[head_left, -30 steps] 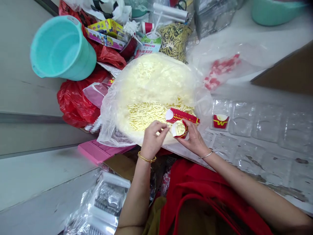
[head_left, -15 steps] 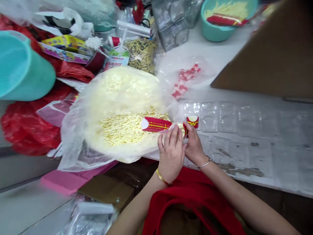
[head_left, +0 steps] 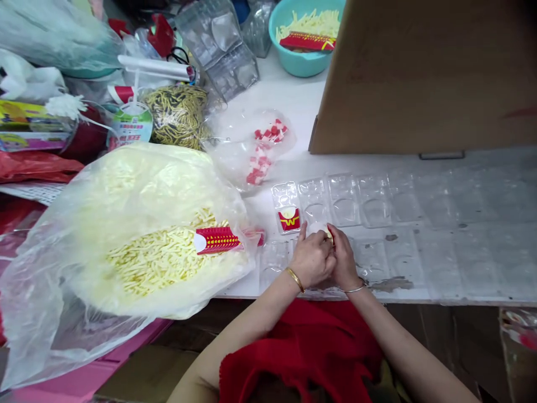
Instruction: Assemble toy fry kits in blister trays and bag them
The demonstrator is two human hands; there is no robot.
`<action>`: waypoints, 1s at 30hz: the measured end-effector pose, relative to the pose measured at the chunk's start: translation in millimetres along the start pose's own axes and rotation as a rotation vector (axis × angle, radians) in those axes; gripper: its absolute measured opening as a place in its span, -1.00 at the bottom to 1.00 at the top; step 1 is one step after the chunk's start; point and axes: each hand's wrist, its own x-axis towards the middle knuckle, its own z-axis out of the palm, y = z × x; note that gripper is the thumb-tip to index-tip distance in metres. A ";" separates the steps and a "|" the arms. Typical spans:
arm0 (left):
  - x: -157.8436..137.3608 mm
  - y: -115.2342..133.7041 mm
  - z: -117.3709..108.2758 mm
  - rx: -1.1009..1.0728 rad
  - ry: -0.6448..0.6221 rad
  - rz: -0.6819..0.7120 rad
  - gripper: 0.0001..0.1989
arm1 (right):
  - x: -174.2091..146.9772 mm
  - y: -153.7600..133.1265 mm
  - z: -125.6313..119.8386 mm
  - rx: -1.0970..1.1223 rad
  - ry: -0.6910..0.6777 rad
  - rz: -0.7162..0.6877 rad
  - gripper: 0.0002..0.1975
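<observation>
My right hand (head_left: 344,262) is wrapped round a small fries carton, mostly hidden by the fingers; only a pale yellow bit of its fries (head_left: 329,235) shows. My left hand (head_left: 314,258) is closed against the same carton, fingers curled, index finger and thumb at its top. Both are over a row of clear plastic blister trays (head_left: 344,208). Just left of them, a red carton with a yellow zigzag mark (head_left: 289,220) sits in the first tray. A stack of nested red cartons (head_left: 217,240) lies on the open bag of pale yellow sticks (head_left: 157,260).
A big cardboard box (head_left: 403,84) stands at the back right. A turquoise bowl (head_left: 300,62) holds more sticks and red cartons. Bags with red-and-white pieces (head_left: 271,132) lie behind the trays. Plastic packs, a bag of gold cord (head_left: 176,115) and other clutter fill the back left.
Both hands have moved right, away from the bag and the carton stack, carrying the small carton over the trays. The left fingers have curled in. The view has shifted right.
</observation>
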 end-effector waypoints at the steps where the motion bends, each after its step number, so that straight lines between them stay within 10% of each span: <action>1: 5.9 -2.0 5.1 0.011 -0.039 0.009 -0.84 | 1.4 6.3 0.3 0.001 0.004 0.007 -0.50; 14: 81.1 -96.2 48.7 -0.028 -0.109 0.039 -0.81 | 27.5 62.2 29.4 0.145 -0.014 0.462 -0.13; 30: 83.4 -88.4 69.3 0.039 -0.066 -0.067 -0.77 | 55.1 68.8 43.7 -0.099 -0.181 0.302 -0.47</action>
